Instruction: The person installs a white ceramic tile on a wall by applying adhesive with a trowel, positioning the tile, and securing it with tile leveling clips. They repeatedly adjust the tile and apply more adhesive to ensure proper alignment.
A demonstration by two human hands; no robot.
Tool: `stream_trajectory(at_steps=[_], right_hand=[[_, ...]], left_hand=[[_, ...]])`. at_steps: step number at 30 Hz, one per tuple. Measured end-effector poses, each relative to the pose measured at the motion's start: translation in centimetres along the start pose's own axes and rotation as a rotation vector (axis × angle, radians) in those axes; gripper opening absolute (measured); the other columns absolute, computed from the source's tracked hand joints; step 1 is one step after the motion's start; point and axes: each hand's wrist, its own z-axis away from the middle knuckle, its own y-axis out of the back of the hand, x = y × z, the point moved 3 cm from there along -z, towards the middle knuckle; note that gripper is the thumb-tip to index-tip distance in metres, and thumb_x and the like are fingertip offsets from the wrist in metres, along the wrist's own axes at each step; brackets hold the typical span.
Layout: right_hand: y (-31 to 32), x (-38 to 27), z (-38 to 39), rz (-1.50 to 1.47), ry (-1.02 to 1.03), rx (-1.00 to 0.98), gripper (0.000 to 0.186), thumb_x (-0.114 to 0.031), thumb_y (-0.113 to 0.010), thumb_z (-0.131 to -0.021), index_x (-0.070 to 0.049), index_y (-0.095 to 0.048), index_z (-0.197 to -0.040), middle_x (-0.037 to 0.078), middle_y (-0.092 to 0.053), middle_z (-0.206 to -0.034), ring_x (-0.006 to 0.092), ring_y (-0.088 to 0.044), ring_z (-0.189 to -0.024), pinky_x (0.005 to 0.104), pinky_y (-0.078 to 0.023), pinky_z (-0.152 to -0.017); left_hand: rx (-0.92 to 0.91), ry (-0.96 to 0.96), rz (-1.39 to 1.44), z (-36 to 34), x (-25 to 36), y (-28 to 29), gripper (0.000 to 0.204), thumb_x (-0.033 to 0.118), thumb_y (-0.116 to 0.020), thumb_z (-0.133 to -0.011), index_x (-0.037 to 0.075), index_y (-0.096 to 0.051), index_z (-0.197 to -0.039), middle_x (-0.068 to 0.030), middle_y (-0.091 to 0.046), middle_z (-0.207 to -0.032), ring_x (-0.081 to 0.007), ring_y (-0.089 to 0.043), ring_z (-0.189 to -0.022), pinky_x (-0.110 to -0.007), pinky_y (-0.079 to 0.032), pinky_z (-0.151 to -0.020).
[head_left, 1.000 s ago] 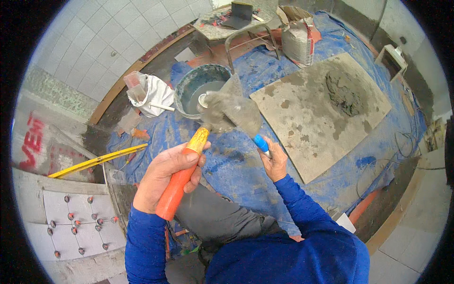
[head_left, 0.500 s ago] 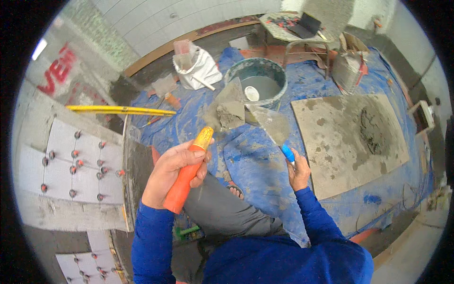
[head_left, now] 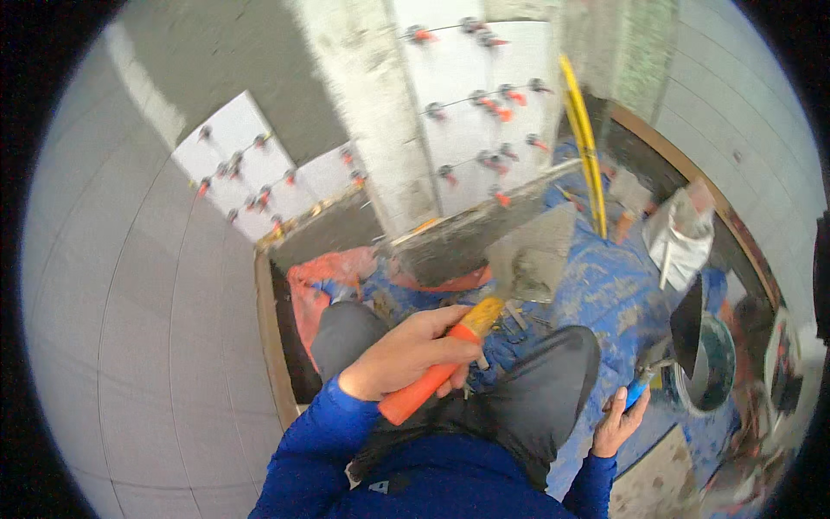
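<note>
My left hand (head_left: 415, 346) is wrapped round the orange and yellow handle of a pointed trowel (head_left: 545, 233). A grey lump of mortar (head_left: 529, 275) lies on its blade, which is held out over the floor in front of the tiled wall. At the right, my right hand (head_left: 617, 426) grips the blue handle of a second trowel (head_left: 639, 386). That trowel's dark blade stands up beside the bucket (head_left: 724, 389) and partly hides it. Both of my knees show below the trowels.
White tiles (head_left: 480, 78) with red and black levelling clips stand on the wall ahead; more clipped tiles (head_left: 238, 164) are at left. A yellow bar (head_left: 585, 147) leans near a white sack (head_left: 683, 233). Blue sheeting (head_left: 596, 285) covers the floor; a mortar-stained board (head_left: 661, 484) lies lower right.
My view has swung left toward the tiled wall, so bucket and board now appear at right. Both hands keep their trowels, and the mortar is still on the left one's blade.
</note>
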Motion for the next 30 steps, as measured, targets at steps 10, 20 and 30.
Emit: stream_trajectory(at_steps=[10,20,30], right_hand=[[-19.3,-14.1,-2.5,0.358,0.681,-0.892,0.046,-0.014,-0.071,-0.093,-0.003,-0.061,-0.136,0.022,-0.067,-0.104,0.0402,-0.069,-0.087,0.0435,-0.055,-0.076],[-28.1,-20.1,0.8,0.55,0.932,-1.079,0.056,-0.018,-0.071,-0.092,-0.009,-0.055,-0.145,0.017,-0.06,-0.089,0.0414,-0.065,-0.077,0.0476,-0.051,-0.064],[-38.7,-21.1,4.0,0.767,1.175,-0.874,0.054,-0.025,-0.065,-0.096,-0.01,-0.051,-0.146,0.015,-0.063,-0.092,0.0353,-0.069,-0.073,0.0434,-0.056,-0.06]], left_hand=[[0.734,-0.199,0.241,8.1,-4.9,8.3,0.032,0.011,-0.067,-0.096,0.001,-0.06,-0.125,-0.0026,-0.063,-0.082,-0.0113,-0.064,-0.066,-0.026,-0.051,-0.055],[0.873,-0.349,0.349,8.1,-6.8,11.3,0.025,0.012,-0.066,-0.096,0.002,-0.06,-0.118,-0.0034,-0.063,-0.083,-0.0125,-0.062,-0.065,-0.027,-0.05,-0.056],[0.919,-0.408,0.306,7.2,-5.4,20.6,0.024,0.016,-0.062,-0.097,0.0,-0.06,-0.115,-0.0051,-0.063,-0.079,-0.0132,-0.06,-0.064,-0.027,-0.048,-0.056]])
